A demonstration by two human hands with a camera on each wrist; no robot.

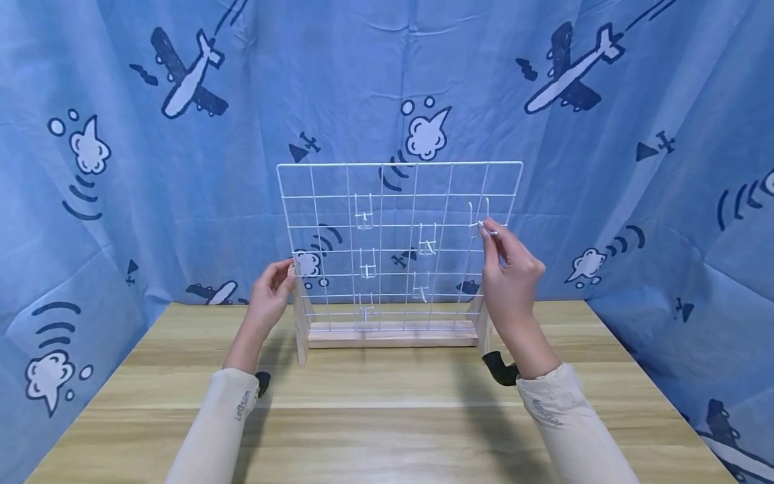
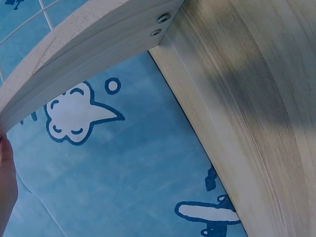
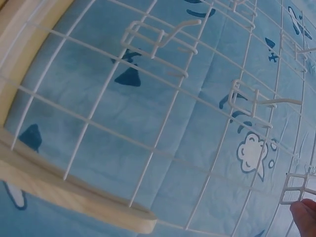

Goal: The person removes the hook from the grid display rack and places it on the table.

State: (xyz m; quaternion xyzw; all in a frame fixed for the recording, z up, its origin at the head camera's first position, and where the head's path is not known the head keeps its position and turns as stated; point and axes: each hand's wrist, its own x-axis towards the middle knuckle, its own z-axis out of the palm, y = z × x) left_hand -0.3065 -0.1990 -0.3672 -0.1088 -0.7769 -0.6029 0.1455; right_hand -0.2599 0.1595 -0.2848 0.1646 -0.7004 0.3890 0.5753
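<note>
A white wire grid panel (image 1: 399, 163) stands upright in a wooden stand (image 1: 393, 341). My left hand (image 1: 269, 296) grips the stand's left side post, its thumb towards me; in the left wrist view that post (image 2: 74, 61) fills the upper left, with only a bit of the hand (image 2: 7, 182) showing. At the panel's right side my right hand (image 1: 514, 275) pinches a white wire hook (image 1: 480, 224) by its front part. The hook's frame (image 3: 292, 188) lies against the grid wires; whether it is hooked on them I cannot tell.
Several similar hooks hang on the grid, including an upper left one (image 1: 364, 216) and one right of centre (image 1: 427, 246). The stand rests on a wood-grain table (image 1: 375, 430). Blue printed curtains (image 1: 338, 81) enclose the back and sides.
</note>
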